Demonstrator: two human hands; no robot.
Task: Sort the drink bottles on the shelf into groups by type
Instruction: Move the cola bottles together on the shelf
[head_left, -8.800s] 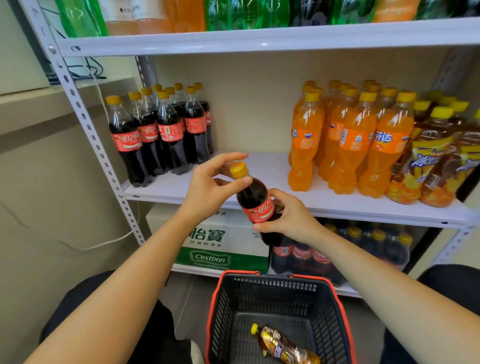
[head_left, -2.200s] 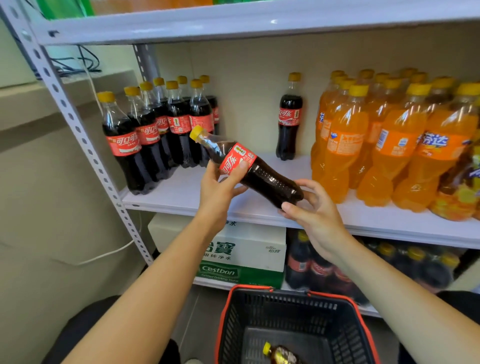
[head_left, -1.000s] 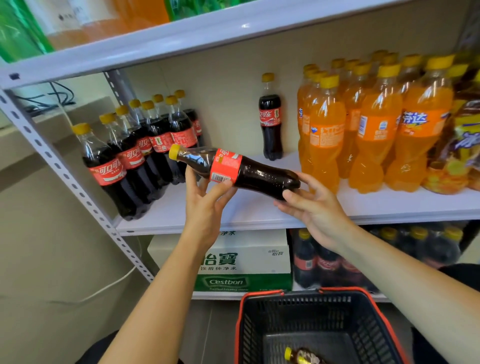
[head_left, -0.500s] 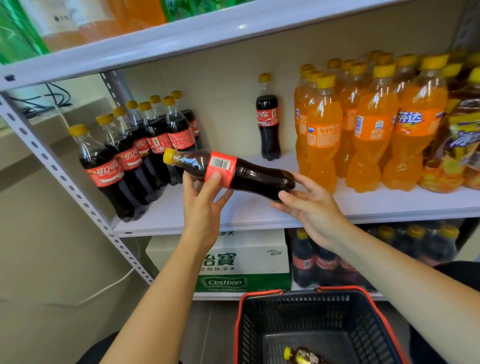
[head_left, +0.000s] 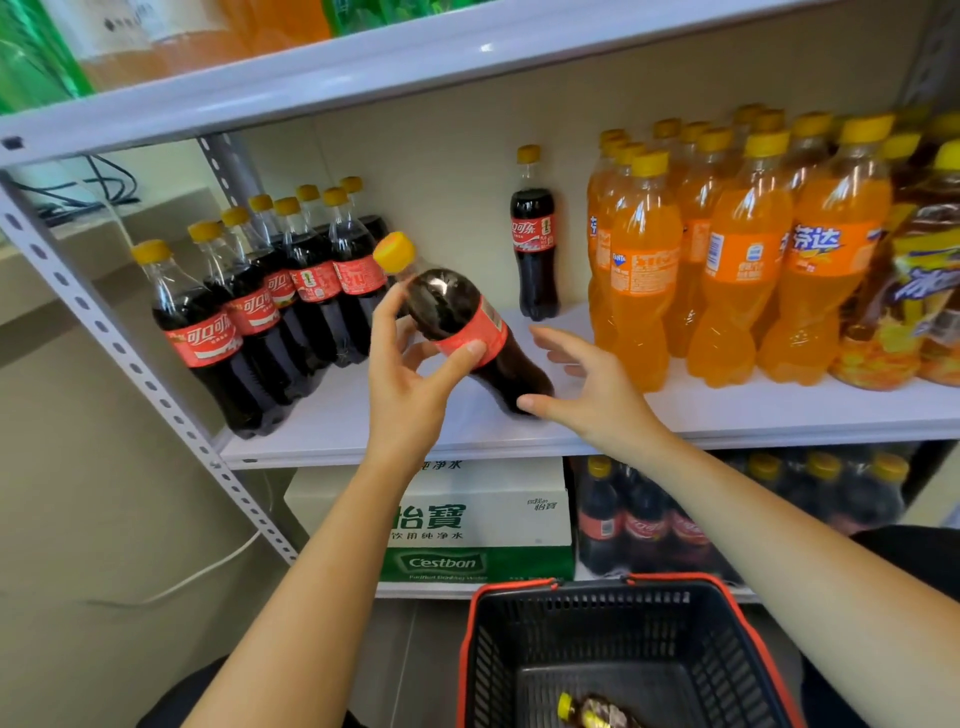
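Note:
My left hand (head_left: 410, 374) grips a cola bottle (head_left: 457, 317) by its red label. The bottle is tilted, its yellow cap up and to the left, its base near the white shelf board (head_left: 519, 431). My right hand (head_left: 587, 384) is spread beside the base, one fingertip touching it. A group of cola bottles (head_left: 270, 306) stands at the shelf's left. A lone cola bottle (head_left: 534, 239) stands at the back middle. Orange soda bottles (head_left: 727, 249) fill the right side, with iced tea bottles (head_left: 914, 291) at the far right.
A black basket with a red rim (head_left: 623, 649) sits below, holding one tea bottle (head_left: 597, 717). A water carton (head_left: 467, 519) and more cola bottles (head_left: 644, 519) occupy the lower shelf. The upper shelf (head_left: 415, 67) hangs close overhead. A perforated post (head_left: 114, 338) slants along the left.
The held cola bottle has swung from nearly lying flat to steeply tilted, cap upward. My right hand has let go of its base and opened beside it.

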